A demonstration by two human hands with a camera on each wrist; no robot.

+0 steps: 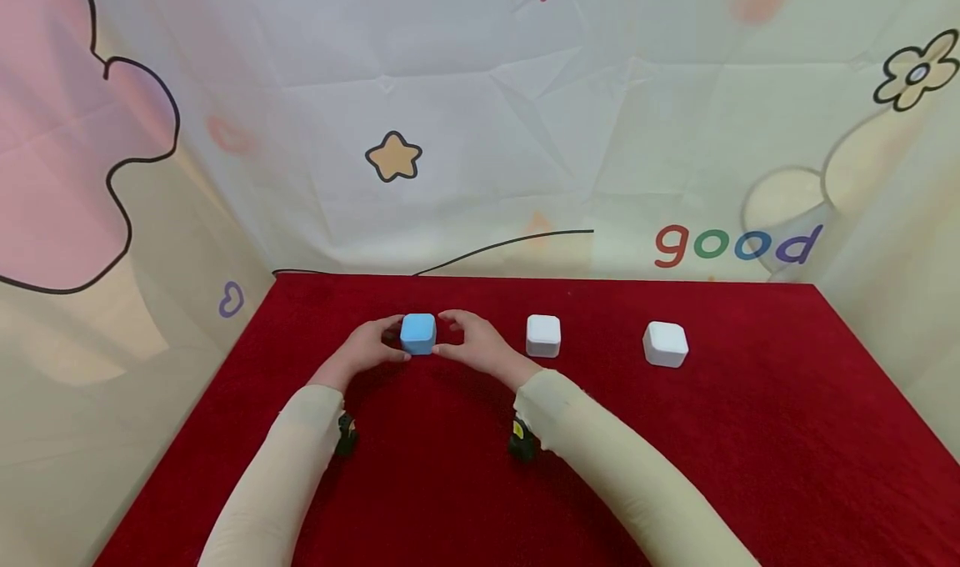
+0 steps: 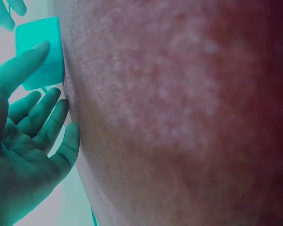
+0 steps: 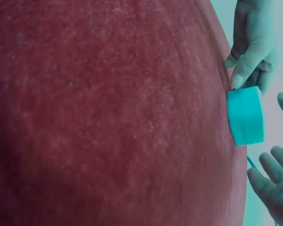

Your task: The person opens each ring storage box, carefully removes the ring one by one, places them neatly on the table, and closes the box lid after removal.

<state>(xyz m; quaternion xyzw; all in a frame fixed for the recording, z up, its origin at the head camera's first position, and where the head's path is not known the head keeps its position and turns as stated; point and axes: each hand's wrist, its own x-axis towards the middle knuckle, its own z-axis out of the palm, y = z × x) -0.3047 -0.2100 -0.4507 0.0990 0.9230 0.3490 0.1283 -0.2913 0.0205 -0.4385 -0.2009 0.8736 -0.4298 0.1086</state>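
Observation:
A light blue cube [image 1: 418, 334] with rounded edges rests on the red cloth, between the two hands. At its left side is the left hand [image 1: 367, 344], thumb and fingers spread apart, thumb tip right at the cube's lower left corner. The right hand [image 1: 482, 347] curves around the other side, its fingertips close to the cube. In the left wrist view the thumb of the left hand [image 2: 28, 155] overlaps the cube [image 2: 42, 56], while the other fingers are loosely extended. The right wrist view shows the right hand [image 3: 276, 188] with fingers apart, beside the cube [image 3: 245, 116].
Two white cubes stand to the right on the red cloth [image 1: 450, 484]: one near the right forearm [image 1: 543, 336], another farther right [image 1: 665, 344]. A printed curtain [image 1: 480, 133] hangs behind the table's back edge and along both sides.

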